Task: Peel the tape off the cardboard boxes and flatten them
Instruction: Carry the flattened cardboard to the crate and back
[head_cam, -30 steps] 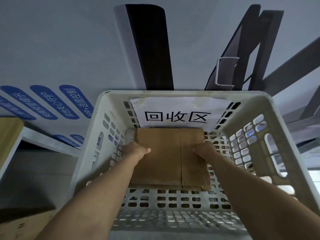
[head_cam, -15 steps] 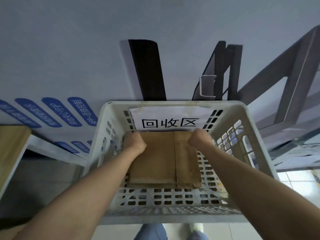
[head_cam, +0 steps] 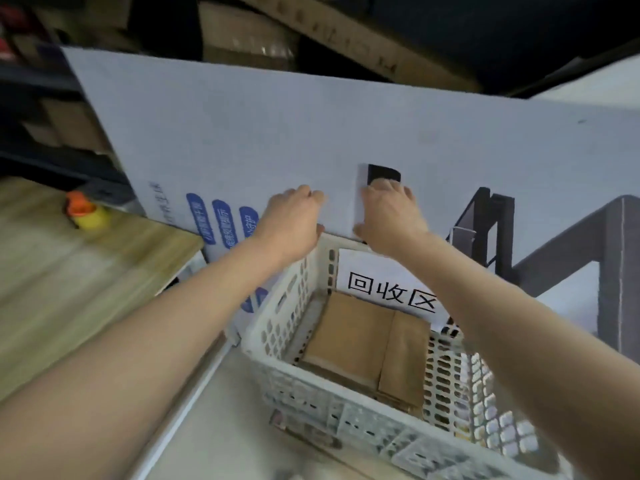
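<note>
Flattened cardboard (head_cam: 349, 336) lies inside the white crate (head_cam: 265, 346) — left hand (head_cam: 291, 220) and right hand (head_cam: 391, 216) above it, loosely curled, empty.

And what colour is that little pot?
The small pot is yellow with an orange top; head view.

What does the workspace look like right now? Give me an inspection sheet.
Surface: light wooden tabletop left of the basket; pale floor below.
Job's things: flattened brown cardboard pieces lying inside a white perforated plastic basket with a printed paper label.
Clutter: small yellow bottle with orange cap on the tabletop.
Hands: left hand and right hand raised above the basket, nothing visibly held; left fingers bent, right fingers spread.
Cables: nothing seen.
Surroundings: large white printed panel behind the basket; dark shelving with cardboard boxes beyond.
</note>
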`<state>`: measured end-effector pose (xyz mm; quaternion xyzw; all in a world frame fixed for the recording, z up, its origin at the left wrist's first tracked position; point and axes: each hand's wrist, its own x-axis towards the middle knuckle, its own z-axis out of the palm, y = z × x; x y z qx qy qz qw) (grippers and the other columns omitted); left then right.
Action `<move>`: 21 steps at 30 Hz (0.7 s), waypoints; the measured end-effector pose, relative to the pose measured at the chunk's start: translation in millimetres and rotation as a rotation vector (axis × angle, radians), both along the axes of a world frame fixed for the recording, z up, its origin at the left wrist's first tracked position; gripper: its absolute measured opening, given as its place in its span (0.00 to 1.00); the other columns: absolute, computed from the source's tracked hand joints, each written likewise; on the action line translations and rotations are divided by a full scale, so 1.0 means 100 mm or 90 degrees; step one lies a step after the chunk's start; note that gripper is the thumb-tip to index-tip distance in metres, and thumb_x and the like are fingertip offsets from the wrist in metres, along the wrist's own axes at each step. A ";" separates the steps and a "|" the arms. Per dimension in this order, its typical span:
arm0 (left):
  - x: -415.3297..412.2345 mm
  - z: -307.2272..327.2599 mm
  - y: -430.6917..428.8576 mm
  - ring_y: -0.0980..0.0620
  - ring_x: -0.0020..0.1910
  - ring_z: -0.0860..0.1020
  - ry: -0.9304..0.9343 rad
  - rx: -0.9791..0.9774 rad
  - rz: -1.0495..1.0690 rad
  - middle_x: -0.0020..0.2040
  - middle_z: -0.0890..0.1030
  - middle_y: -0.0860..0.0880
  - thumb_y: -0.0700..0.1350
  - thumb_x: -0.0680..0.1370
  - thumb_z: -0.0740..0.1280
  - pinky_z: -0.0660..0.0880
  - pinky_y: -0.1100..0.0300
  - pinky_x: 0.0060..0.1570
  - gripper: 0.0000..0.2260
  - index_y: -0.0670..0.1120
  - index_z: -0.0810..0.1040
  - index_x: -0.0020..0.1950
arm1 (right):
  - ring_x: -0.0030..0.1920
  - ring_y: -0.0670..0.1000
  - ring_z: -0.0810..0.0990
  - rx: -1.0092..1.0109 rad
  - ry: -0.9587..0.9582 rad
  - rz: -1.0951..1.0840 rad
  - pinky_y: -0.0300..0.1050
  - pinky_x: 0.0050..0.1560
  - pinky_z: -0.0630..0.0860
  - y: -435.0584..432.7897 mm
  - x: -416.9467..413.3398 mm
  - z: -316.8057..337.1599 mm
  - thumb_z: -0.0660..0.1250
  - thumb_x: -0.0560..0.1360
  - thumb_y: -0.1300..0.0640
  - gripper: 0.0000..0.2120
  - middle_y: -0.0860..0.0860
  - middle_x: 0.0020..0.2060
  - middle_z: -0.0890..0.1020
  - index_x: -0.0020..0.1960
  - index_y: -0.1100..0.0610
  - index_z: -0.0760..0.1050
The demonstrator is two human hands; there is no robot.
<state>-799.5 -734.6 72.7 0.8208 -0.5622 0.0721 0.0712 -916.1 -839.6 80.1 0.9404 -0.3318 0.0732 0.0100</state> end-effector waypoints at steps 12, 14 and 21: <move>0.36 1.03 2.38 0.42 0.59 0.73 -0.191 -0.105 0.238 0.59 0.75 0.44 0.46 0.77 0.65 0.66 0.50 0.59 0.18 0.43 0.71 0.65 | 0.70 0.58 0.62 -0.165 -0.148 0.268 0.52 0.70 0.55 2.00 0.78 1.11 0.68 0.74 0.54 0.25 0.56 0.67 0.68 0.68 0.59 0.67; 0.50 1.06 2.89 0.43 0.59 0.72 -0.214 -0.110 0.282 0.60 0.75 0.44 0.47 0.77 0.65 0.66 0.51 0.59 0.18 0.43 0.71 0.66 | 0.69 0.58 0.63 -0.177 -0.157 0.292 0.52 0.69 0.57 2.47 1.02 1.15 0.68 0.75 0.54 0.24 0.57 0.67 0.69 0.67 0.59 0.67; 1.13 1.02 5.04 0.43 0.61 0.71 -0.237 -0.074 0.408 0.61 0.74 0.45 0.48 0.78 0.64 0.65 0.50 0.62 0.18 0.44 0.70 0.67 | 0.70 0.59 0.62 -0.179 -0.156 0.378 0.58 0.72 0.55 4.52 1.99 1.11 0.66 0.75 0.58 0.20 0.57 0.66 0.69 0.65 0.59 0.67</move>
